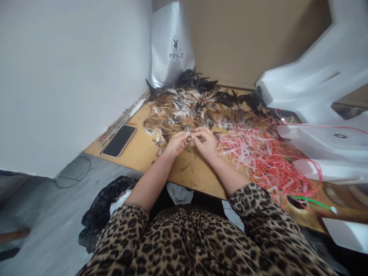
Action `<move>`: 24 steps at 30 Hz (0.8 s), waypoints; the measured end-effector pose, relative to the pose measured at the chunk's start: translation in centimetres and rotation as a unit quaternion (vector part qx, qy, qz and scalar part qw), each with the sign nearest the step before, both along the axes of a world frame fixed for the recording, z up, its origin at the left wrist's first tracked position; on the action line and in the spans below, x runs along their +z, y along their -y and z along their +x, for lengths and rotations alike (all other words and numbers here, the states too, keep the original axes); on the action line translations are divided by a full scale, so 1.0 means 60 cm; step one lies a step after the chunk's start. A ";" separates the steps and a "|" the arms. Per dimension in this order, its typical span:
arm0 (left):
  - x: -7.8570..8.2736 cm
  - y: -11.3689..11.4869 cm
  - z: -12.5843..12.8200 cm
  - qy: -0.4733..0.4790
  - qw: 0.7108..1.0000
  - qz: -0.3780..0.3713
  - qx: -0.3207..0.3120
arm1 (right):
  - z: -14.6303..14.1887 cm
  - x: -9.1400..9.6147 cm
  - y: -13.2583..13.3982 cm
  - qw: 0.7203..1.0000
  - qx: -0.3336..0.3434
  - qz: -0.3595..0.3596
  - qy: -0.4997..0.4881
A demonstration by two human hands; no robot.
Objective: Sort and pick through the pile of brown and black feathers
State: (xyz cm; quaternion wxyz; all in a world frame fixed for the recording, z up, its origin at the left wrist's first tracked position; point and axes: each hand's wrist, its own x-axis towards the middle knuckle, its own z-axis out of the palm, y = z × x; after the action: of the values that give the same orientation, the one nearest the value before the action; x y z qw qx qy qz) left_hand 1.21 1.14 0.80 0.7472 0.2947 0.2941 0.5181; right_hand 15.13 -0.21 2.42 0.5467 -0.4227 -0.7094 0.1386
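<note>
My left hand (178,143) and my right hand (206,144) meet at the fingertips over the near edge of a feather pile. Both are closed in a pinch. Between them is a small wispy piece that looks like a feather; the fingers cover most of it. The loose feathers (184,105) are brown, white and black, spread across the wooden table (198,174) just beyond my fingers. To the right of my right hand lies a tangled heap of pink, red and white strips (261,157).
A phone (119,141) lies at the table's left. A silver-white bag (174,23) stands behind the feathers. White machine housing (316,76) rises at the right. A green strip (314,202) crosses a dark hole in the table. A black plastic bag (100,207) sits below the left side.
</note>
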 end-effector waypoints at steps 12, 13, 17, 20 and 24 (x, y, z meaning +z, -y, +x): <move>0.022 0.011 0.007 -0.126 0.988 0.082 0.038 | 0.009 0.015 -0.011 0.826 0.180 -0.436 -0.310; 0.025 0.013 0.007 -0.126 0.988 0.085 0.034 | 0.011 0.017 -0.011 0.817 0.196 -0.448 -0.305; 0.028 0.017 0.007 -0.099 0.991 0.090 0.018 | 0.015 0.018 -0.011 0.801 0.223 -0.475 -0.288; 0.024 0.015 0.007 -0.089 0.993 0.077 0.022 | 0.014 0.014 -0.013 0.808 0.198 -0.468 -0.299; 0.016 0.008 0.006 -0.054 0.996 0.059 0.038 | 0.010 0.012 -0.012 0.835 0.156 -0.436 -0.297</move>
State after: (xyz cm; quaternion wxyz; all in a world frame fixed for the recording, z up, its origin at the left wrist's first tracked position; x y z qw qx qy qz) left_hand 1.55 0.67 1.78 0.6911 0.3547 0.3139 0.5460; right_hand 15.74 0.52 3.16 0.4616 -0.4396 -0.4351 0.6359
